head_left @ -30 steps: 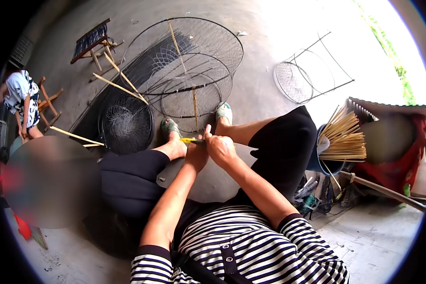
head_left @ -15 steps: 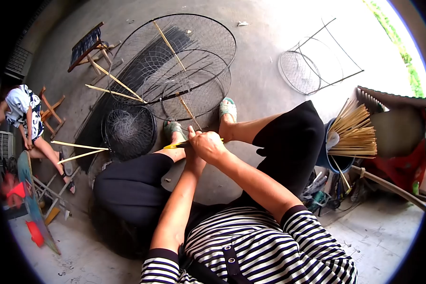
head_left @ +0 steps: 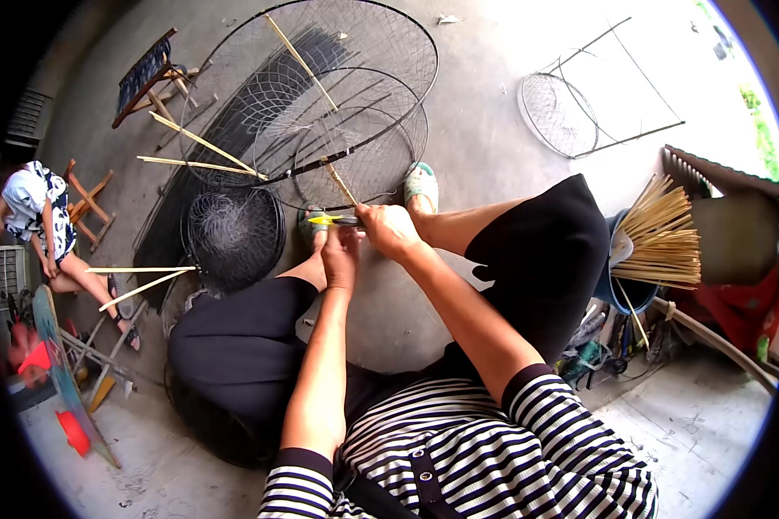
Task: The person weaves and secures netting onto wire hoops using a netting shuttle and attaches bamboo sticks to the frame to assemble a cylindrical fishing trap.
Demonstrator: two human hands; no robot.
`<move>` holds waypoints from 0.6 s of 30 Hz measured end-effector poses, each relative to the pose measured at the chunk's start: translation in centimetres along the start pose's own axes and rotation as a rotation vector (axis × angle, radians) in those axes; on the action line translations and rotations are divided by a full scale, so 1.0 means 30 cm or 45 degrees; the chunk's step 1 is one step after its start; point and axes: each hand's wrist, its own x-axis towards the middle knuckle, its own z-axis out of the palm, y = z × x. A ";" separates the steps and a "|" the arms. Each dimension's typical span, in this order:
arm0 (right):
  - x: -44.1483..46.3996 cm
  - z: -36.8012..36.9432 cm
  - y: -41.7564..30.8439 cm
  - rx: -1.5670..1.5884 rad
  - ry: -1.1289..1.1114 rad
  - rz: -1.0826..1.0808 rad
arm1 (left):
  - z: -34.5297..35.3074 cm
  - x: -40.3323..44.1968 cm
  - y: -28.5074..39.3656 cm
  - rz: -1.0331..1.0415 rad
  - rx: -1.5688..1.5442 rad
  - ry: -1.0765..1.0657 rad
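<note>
My left hand is closed on a yellow-and-black hand tool, perhaps a cutter or pliers. Its yellow end points left; the other end is hidden between my hands. Right beside it, my right hand is closed at the near end of a bamboo stick, its fingertips partly hidden. That stick runs up to the dark hoop of a large round wire-and-net cage, which stands on the floor beyond my feet. A second bamboo stick crosses the cage's far side.
A dark net basket sits left of my feet, with pale sticks beside it. On my right is a blue bucket of bamboo sticks. A folding stool, a wire frame and a seated person are farther off.
My hands have shifted up slightly and turned; the tool now lies level and shows more of its length. My right hand has come to the stick's near end. The view has tilted a little.
</note>
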 end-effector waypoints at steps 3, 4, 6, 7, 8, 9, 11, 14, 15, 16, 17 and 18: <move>0.000 0.033 0.016 0.058 0.030 0.028 | 0.004 0.029 -0.049 -0.037 -0.041 0.076; -0.001 0.047 0.019 0.072 0.042 0.034 | 0.013 0.034 -0.068 -0.057 0.020 0.091; 0.001 0.052 0.008 0.055 0.046 0.040 | 0.024 0.046 -0.034 -0.189 0.101 0.061; 0.000 0.055 0.004 0.045 0.044 0.045 | 0.032 0.050 -0.036 -0.102 0.198 0.080; -0.002 0.058 0.004 0.032 0.080 0.039 | 0.041 0.053 -0.040 -0.014 0.294 0.097; -0.001 0.061 0.006 -0.004 0.078 0.028 | 0.050 0.056 -0.043 0.076 0.389 0.112; -0.003 0.065 0.004 -0.073 0.078 0.007 | 0.071 0.052 -0.051 0.022 0.323 0.143; -0.002 0.067 0.000 -0.039 0.094 0.003 | 0.059 0.052 -0.036 -0.006 0.357 0.028; 0.000 0.067 -0.003 -0.018 0.077 0.018 | 0.057 0.050 -0.045 -0.175 0.033 0.034; 0.001 0.066 -0.005 0.002 0.060 0.036 | 0.055 0.054 -0.049 -0.343 -0.293 0.039; 0.000 0.069 -0.004 0.021 0.044 0.053 | 0.058 0.061 0.011 -0.544 -0.362 0.056; -0.004 0.072 0.003 0.002 0.025 0.065 | 0.062 0.067 0.068 -0.745 -0.434 0.087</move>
